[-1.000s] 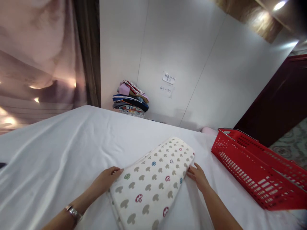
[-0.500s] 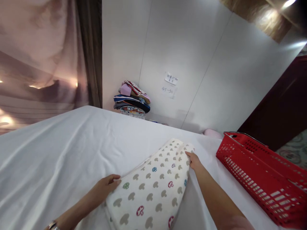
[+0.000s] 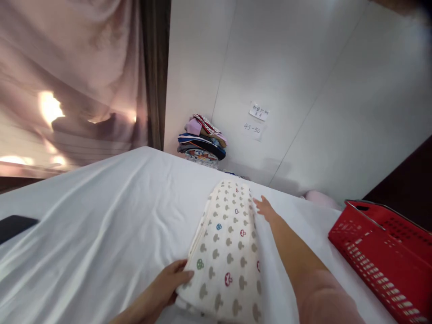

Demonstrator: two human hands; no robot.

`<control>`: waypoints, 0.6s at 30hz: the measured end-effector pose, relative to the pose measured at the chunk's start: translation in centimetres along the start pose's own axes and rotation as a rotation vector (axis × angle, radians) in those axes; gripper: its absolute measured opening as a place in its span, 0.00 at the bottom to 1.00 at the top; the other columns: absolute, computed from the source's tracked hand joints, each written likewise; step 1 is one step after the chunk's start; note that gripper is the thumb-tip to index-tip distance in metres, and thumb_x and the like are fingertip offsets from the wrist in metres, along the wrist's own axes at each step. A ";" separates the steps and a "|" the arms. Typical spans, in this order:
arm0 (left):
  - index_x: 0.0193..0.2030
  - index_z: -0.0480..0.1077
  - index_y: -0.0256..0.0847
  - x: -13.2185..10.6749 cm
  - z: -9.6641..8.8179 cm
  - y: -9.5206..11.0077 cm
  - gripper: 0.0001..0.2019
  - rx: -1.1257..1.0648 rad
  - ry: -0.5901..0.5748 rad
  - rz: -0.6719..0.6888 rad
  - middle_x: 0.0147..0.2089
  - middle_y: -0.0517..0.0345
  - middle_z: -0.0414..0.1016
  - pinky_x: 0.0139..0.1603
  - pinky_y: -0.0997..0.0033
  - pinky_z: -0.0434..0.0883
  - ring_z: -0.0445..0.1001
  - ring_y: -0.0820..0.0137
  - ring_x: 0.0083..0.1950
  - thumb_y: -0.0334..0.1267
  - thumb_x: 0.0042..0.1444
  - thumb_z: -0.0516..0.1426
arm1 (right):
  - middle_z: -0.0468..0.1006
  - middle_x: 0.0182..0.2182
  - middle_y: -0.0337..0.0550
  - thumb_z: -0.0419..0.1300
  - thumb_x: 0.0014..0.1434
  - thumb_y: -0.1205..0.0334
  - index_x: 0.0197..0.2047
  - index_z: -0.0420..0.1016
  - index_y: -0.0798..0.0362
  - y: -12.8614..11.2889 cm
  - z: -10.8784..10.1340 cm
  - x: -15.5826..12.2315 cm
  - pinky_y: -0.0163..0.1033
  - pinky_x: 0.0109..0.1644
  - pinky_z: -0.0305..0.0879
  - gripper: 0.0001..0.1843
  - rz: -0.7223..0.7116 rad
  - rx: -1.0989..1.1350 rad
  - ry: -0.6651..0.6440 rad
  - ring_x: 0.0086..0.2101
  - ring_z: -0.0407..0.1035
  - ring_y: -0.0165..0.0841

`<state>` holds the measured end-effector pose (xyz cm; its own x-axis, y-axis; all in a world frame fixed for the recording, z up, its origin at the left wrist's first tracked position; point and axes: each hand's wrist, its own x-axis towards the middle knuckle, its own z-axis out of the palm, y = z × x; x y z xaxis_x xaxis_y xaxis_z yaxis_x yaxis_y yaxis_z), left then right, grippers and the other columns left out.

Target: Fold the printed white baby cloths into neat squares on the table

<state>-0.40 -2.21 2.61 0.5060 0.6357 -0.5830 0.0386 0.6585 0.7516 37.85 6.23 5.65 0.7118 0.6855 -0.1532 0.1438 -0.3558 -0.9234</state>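
Observation:
A white cloth [image 3: 222,252] printed with beige, red, blue and green mushrooms lies folded into a long, layered strip on the white sheet. My left hand [image 3: 172,279] grips its near left edge, thumb on top and the other fingers underneath, partly hidden. Beside the far right edge of the cloth is my right hand [image 3: 265,208], with its fingers apart and nothing in them. Whether its fingertips still touch the fabric I cannot tell.
At right stands a red plastic basket [image 3: 381,252] with a metal handle. A pile of folded fabrics [image 3: 202,141] rises by the wall behind the far edge of the white-covered surface [image 3: 118,225]. At far left lies a dark flat object [image 3: 15,227].
The cloth has swung from slanting right to nearly straight ahead and lies narrower. My right hand has come off its far corner, and my left hand has closed on the near left edge.

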 end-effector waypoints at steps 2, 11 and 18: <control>0.45 0.70 0.41 -0.1 -0.3 0.3 0.25 -0.014 -0.006 -0.019 0.41 0.53 0.78 0.39 0.68 0.72 0.76 0.62 0.42 0.45 0.38 0.64 | 0.72 0.50 0.54 0.63 0.48 0.56 0.63 0.56 0.54 2.7 0.3 -2.8 0.43 0.42 0.69 0.41 0.036 -0.007 -0.051 0.44 0.70 0.42; 0.36 0.70 0.36 -1.1 0.0 0.6 0.15 -0.141 -0.194 -0.017 0.36 0.51 0.77 0.41 0.65 0.73 0.76 0.63 0.38 0.40 0.42 0.63 | 0.76 0.46 0.46 0.64 0.47 0.44 0.68 0.42 0.49 8.7 -2.5 -18.5 0.43 0.46 0.68 0.52 0.211 0.269 -0.300 0.44 0.72 0.40; 0.39 0.70 0.35 -1.7 3.7 -0.9 0.15 -0.202 -0.357 -0.038 0.37 0.49 0.77 0.44 0.64 0.73 0.76 0.64 0.38 0.34 0.41 0.61 | 0.79 0.40 0.46 0.68 0.41 0.50 0.69 0.37 0.51 8.1 -8.0 -22.6 0.44 0.43 0.69 0.60 0.208 0.313 -0.392 0.40 0.74 0.43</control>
<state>1.84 -5.40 4.08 0.7760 0.4535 -0.4384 -0.0895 0.7671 0.6352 28.44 -17.19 4.39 0.3849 0.8278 -0.4081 -0.2269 -0.3437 -0.9112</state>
